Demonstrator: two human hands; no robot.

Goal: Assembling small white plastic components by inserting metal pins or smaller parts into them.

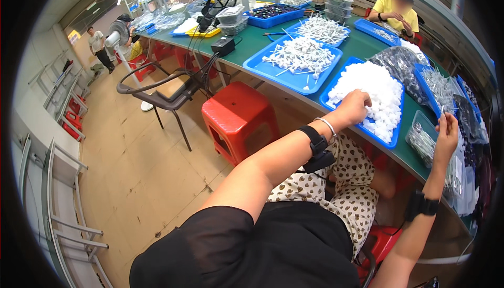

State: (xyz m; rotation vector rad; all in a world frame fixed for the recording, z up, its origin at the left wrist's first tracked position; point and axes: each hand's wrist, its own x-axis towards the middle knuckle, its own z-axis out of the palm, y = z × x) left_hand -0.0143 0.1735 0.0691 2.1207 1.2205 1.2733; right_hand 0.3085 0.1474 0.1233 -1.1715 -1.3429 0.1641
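My left hand, its fingers curled together, is at the near edge of a heap of small white pieces in a blue tray. Whatever its fingertips hold, if anything, is hidden. To the right, my right hand is raised with thumb and fingers pinched on a thin metal pin that points up. Just beyond it is a blue tray with metal pins. A clear tub of similar pins stands at the table's near edge, beside that hand.
Two blue trays of white-headed pins lie to the left on the green table. A dark plastic bag lies behind the white pieces. A red stool and a chair stand left. A co-worker sits opposite.
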